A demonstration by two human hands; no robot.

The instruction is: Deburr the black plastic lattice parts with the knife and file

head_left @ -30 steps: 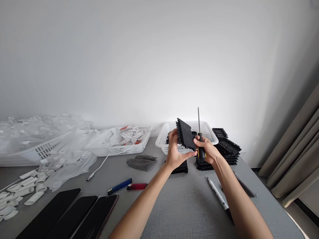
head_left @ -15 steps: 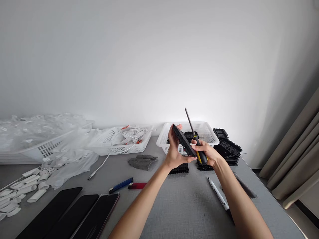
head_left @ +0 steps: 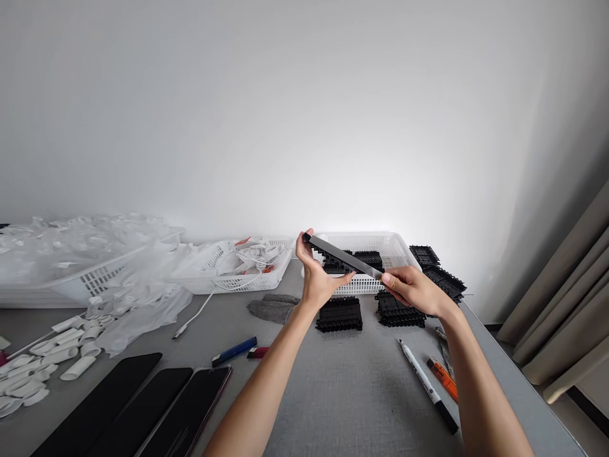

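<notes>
Raised above the table, my left hand [head_left: 316, 276] is closed around a black plastic panel [head_left: 332, 259] with toothed edges, which tilts down to the right. My right hand [head_left: 413, 289] grips a metal file [head_left: 346, 257], its handle hidden inside the fingers. The flat grey blade lies along the panel's upper edge. Below the hands, a single black panel [head_left: 339, 313] lies on the table, and a small stack of panels [head_left: 399, 309] sits to its right. Behind is a white plastic basket [head_left: 404, 254] with more black panels in it.
Further panels [head_left: 442, 279] are piled at the right. A marker [head_left: 428, 386] and an orange cutter [head_left: 443, 377] lie near my right forearm. At left are dark phones [head_left: 185, 412], white tube pieces [head_left: 78, 368], a blue lighter [head_left: 235, 351] and a basket with cable [head_left: 280, 273].
The file has swung from pointing up to lying along the panel's edge. Both hands moved slightly, the left one leftward, and the panel now tilts less steeply.
</notes>
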